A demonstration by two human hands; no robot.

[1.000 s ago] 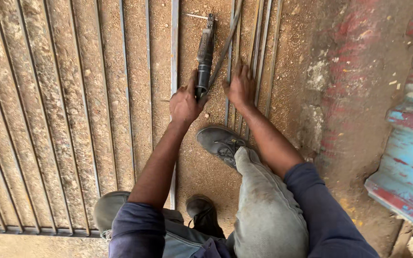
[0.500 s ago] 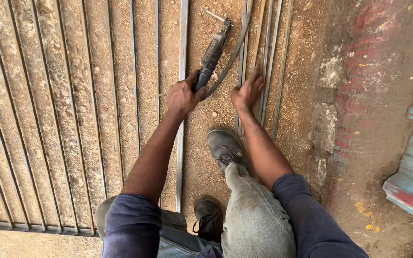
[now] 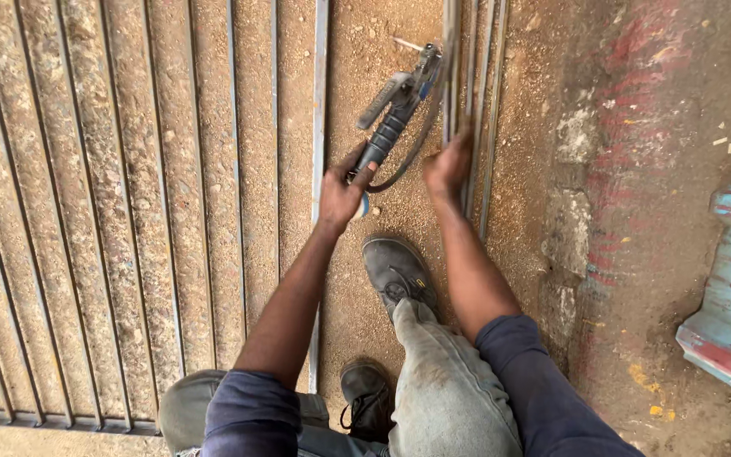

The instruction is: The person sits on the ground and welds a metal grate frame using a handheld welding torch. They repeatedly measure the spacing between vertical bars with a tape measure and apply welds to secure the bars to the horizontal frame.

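Dark welding holder point(image 3: 395, 118) — tilted on sandy ground, beside steel rods point(image 3: 469, 101).

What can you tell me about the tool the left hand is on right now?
The power tool is a long, slim handheld one with a dark ribbed grip, a grey side lever or guard and a thin rod sticking out at its far end. It lies on the sandy ground, angled up and right, its head against the bundle of metal bars. A dark cable loops from it. The left hand grips its near end; the right hand rests on the bars beside it.
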